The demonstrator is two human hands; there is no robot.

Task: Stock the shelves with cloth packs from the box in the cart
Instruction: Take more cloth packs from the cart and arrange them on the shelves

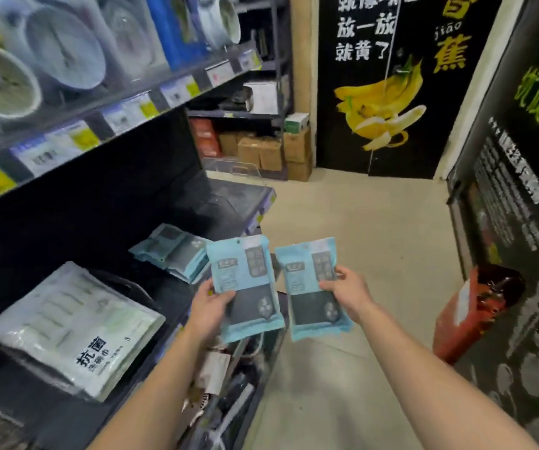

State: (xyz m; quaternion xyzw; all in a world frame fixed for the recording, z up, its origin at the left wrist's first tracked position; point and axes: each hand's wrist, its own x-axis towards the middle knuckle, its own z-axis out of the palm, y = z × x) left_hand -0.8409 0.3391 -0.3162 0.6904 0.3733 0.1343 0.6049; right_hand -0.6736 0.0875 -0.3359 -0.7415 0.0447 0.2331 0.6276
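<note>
K: Left forearm (151,394) and right forearm (424,368) are nearest, bare, coming up from the bottom edge.
M: Far left first?
K: Lower left, white pack (73,329) lying flat on the dark shelf (99,222). Right of it on the same shelf, stack of blue cloth packs (174,251), flat, near the front edge.
M: Hands?
K: Left hand (209,306), centre frame, fingers clamped on left cloth pack (245,287), thumb across its front, print facing the camera. Right hand (347,289), just right of centre, fingers clamped on right cloth pack (313,287), thumb on the front by its right edge. Packs are side by side with a narrow gap, held in the air just right of the shelf.
M: Whether the left one touches the stack?
K: Cannot tell.
M: Background?
K: Blurred clocks (63,50) upper left, cardboard boxes (261,151) top centre, banana poster (388,105) right of them, red container (469,313) on the floor (359,222) at right, blurred.
</note>
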